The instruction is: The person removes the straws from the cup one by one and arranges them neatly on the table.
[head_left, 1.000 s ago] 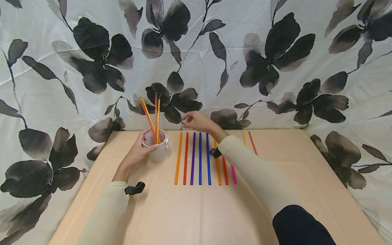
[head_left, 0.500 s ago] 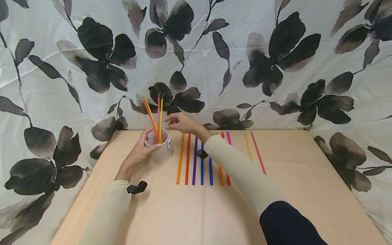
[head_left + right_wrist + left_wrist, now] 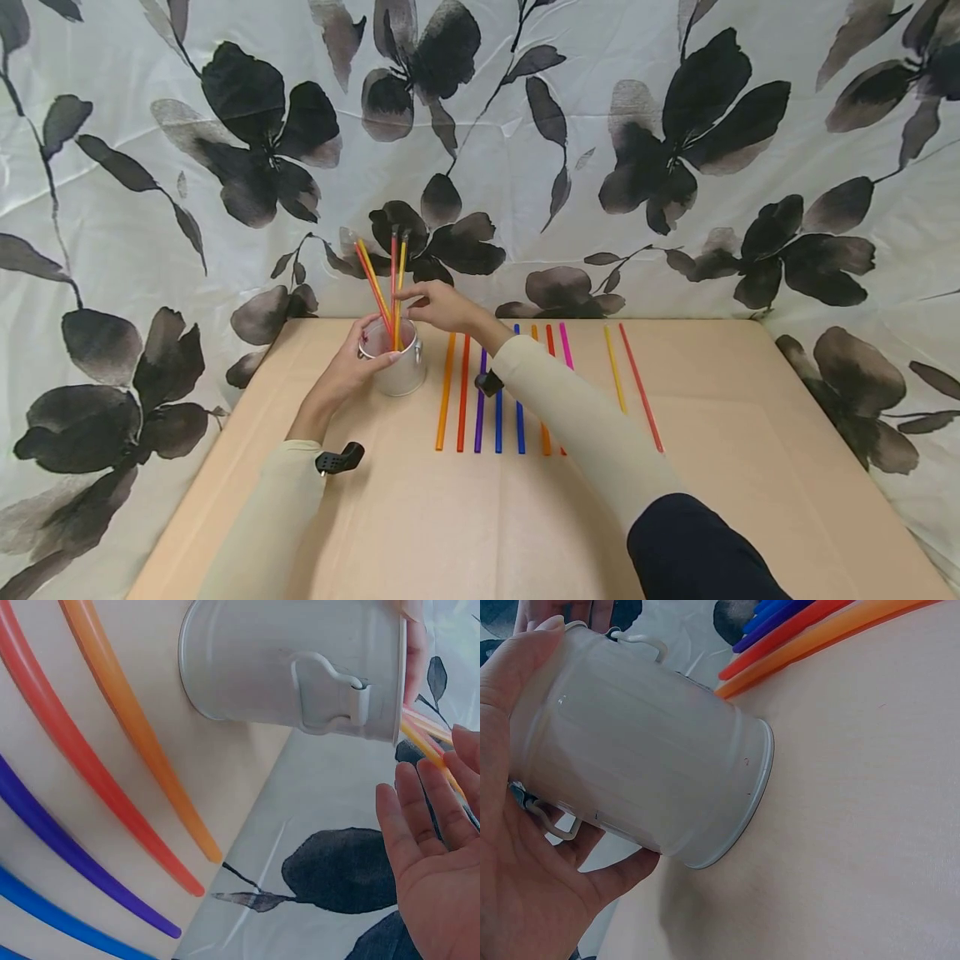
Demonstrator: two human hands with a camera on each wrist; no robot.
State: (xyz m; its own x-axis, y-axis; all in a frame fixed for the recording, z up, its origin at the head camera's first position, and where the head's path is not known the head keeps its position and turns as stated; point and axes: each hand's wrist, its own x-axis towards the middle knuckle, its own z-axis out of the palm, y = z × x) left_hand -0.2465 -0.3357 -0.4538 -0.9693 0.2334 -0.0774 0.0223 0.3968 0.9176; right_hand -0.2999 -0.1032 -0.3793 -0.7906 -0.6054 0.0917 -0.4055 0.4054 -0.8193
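In the head view my left hand [image 3: 341, 375] grips a small whitish metal bucket [image 3: 401, 371] from its left side, thumb across the front. The left wrist view shows the bucket's side [image 3: 637, 742] and its wire handles, with my palm and fingers around it. Several yellow and red drinking straws [image 3: 373, 279] lean upright inside. At the bucket's rim my right hand [image 3: 442, 307] pinches a yellow straw [image 3: 401, 265] between thumb and index finger. In the right wrist view the other fingers [image 3: 412, 806] are loosely extended, and the pinch is partly cut off by the frame's edge.
On the wooden table [image 3: 420, 517], orange, red, purple and blue straws lie in a row right of the bucket, partly under my right forearm. Farther right lie a yellow straw [image 3: 615, 367] and a red straw [image 3: 641, 387]. A floral cloth [image 3: 540, 167] hangs behind.
My right hand has moved left from above the row of straws to the straws in the bucket and taken hold of a yellow one. My left hand keeps its grip on the bucket.
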